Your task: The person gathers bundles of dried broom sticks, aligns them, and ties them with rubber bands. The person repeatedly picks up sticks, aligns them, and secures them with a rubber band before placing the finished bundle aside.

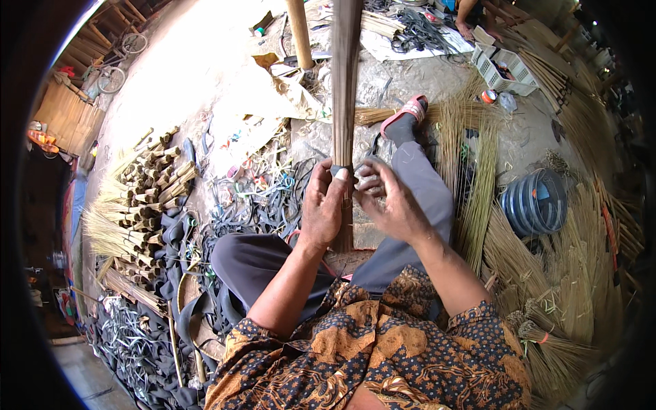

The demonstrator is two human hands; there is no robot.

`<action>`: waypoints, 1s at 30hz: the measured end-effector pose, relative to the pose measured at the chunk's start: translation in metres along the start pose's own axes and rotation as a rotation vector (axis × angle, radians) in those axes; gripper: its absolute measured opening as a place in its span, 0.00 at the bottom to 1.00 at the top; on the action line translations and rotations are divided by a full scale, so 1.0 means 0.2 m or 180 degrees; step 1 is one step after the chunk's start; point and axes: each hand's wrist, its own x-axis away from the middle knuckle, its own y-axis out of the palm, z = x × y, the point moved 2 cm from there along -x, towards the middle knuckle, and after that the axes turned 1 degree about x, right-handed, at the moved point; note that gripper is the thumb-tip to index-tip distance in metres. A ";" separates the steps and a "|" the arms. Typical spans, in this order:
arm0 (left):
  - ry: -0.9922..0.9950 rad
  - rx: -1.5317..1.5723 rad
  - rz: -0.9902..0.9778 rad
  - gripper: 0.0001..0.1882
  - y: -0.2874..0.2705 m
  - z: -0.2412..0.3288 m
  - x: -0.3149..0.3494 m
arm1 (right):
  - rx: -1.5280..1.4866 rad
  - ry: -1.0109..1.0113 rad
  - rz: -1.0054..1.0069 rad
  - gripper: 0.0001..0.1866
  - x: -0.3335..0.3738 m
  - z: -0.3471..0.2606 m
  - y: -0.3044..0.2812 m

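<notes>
A long, narrow bundle of thin brown sticks (345,89) stands in front of me, running from the top of the view down between my legs. My left hand (324,208) is closed around its lower part. The left thumb presses on a dark band (335,169) wrapped about the sticks. Close by on the right side of the bundle is my right hand (393,205), its fingers curled in toward the palm. Whatever those fingers pinch, if anything, is hidden.
Tied stick bundles (140,212) are piled at left, above dark rubber strips (137,342). Loose pale sticks (478,184) lie at right beside a blue, ribbed round container (534,203). Farther back are a wooden post (299,34), a white crate (504,71) and another person's hand (465,31).
</notes>
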 end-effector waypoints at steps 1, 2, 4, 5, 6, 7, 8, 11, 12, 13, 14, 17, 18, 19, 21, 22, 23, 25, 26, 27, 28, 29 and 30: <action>0.0090 -0.0035 -0.0063 0.19 0.02 0.01 -0.01 | -0.0367 0.0552 -0.0347 0.35 0.04 0.02 0.03; 0.0146 -0.0056 -0.0124 0.20 0.04 0.03 -0.03 | -0.1075 0.0309 -0.0363 0.35 0.06 0.01 0.10; 0.0005 -0.0048 -0.0406 0.25 0.07 0.08 -0.07 | -0.0790 0.1032 -0.0220 0.30 0.13 0.01 0.14; 0.0083 -0.0049 -0.0428 0.23 0.06 0.12 -0.12 | -0.0377 0.0905 -0.0124 0.27 0.15 0.00 0.17; 0.0032 0.0129 -0.0199 0.21 0.07 0.14 -0.16 | 0.0026 0.0770 -0.0034 0.25 0.16 -0.01 0.18; 0.0069 0.0342 0.0052 0.20 0.06 0.17 -0.20 | 0.0467 0.0813 -0.0074 0.23 0.16 -0.02 0.19; -0.0429 0.0121 0.0246 0.19 0.05 0.19 -0.23 | 0.0522 0.0643 -0.0102 0.17 0.16 -0.03 0.19; -0.0697 0.0765 -0.0300 0.17 0.04 0.23 -0.25 | -0.1368 0.1355 -0.1268 0.12 0.18 -0.03 0.18; -0.0702 0.1153 -0.0827 0.16 0.04 0.24 -0.25 | -0.2172 0.1389 -0.1523 0.10 0.19 -0.04 0.19; -0.0711 0.1517 -0.1315 0.16 0.05 0.25 -0.23 | -0.2500 0.1493 -0.1677 0.10 0.20 -0.04 0.18; -0.0772 0.1667 -0.1541 0.16 0.07 0.25 -0.22 | -0.2815 0.1578 -0.1756 0.10 0.21 -0.03 0.18; -0.0778 0.0420 -0.0580 0.19 0.07 0.23 -0.24 | -0.1590 0.1376 -0.1597 0.14 0.19 0.04 0.15; -0.0365 -0.0126 -0.0266 0.21 0.07 0.24 -0.26 | -0.0730 0.1067 -0.1007 0.14 0.17 0.07 0.13; -0.0073 0.0304 0.0197 0.21 0.08 0.25 -0.29 | 0.0287 0.0976 -0.0436 0.13 0.14 0.10 0.11; -0.0227 0.0310 0.0627 0.20 0.05 0.28 -0.34 | -0.0403 0.0859 -0.1004 0.15 0.13 0.16 0.10; -0.0432 0.0890 0.0184 0.20 0.05 0.29 -0.34 | -0.0763 0.0782 -0.1262 0.15 0.14 0.18 0.10; -0.0552 0.0998 -0.0112 0.20 0.05 0.29 -0.34 | -0.1053 0.1069 -0.1563 0.16 0.16 0.20 0.11; -0.0773 0.1130 -0.0445 0.20 0.05 0.27 -0.31 | -0.1773 0.1435 -0.2037 0.18 0.22 0.24 0.11; -0.0691 0.0721 -0.0303 0.22 0.05 0.24 -0.31 | -0.1003 0.1234 -0.1998 0.19 0.19 0.29 0.14; -0.0491 0.0332 -0.0181 0.19 0.07 0.20 -0.29 | -0.0531 0.0704 -0.1581 0.25 0.18 0.31 0.12; -0.0399 0.0059 -0.0045 0.20 0.07 0.17 -0.27 | -0.0117 0.0184 -0.1153 0.32 0.18 0.33 0.11; -0.0239 -0.0206 -0.0017 0.20 0.08 0.13 -0.27 | 0.0104 0.0195 -0.1035 0.43 0.18 0.37 0.07; -0.0163 -0.0465 0.0056 0.22 0.07 0.08 -0.26 | 0.0159 0.0607 -0.0967 0.54 0.18 0.42 0.03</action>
